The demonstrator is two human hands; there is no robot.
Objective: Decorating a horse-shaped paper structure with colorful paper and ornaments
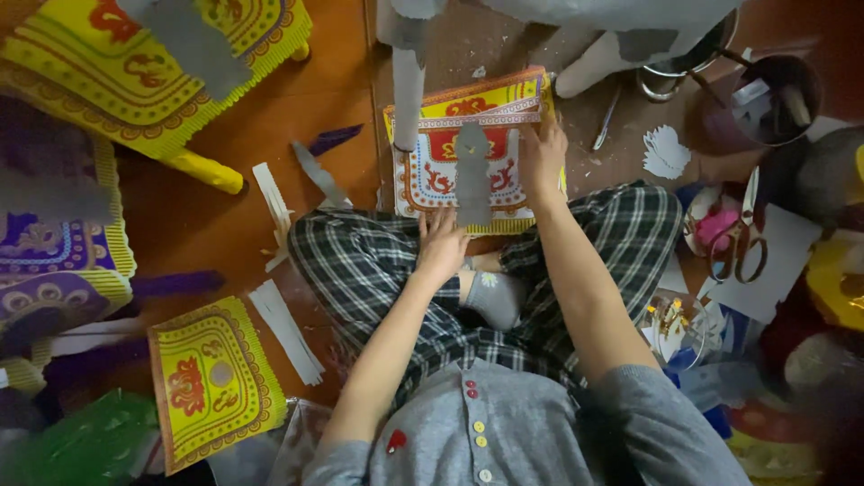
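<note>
Printed paper sheet (468, 148) matt; grey paper strip (472, 175) dull; floor (270, 180) smooth wood; trousers (378, 261) checked cloth.

A pair of scissors (740, 236) with reddish handles lies on white paper at the right edge. A white scalloped paper cutout (666, 151) sits upper right, beside a dark round container (772, 97). At lower left lies a yellow decorated paper sheet (212, 382), with white paper strips (286, 331) just beside it.

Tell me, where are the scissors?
The scissors lie on the floor at the person's right, on a white sheet, beside the checked knee and below the dark pot.
</note>
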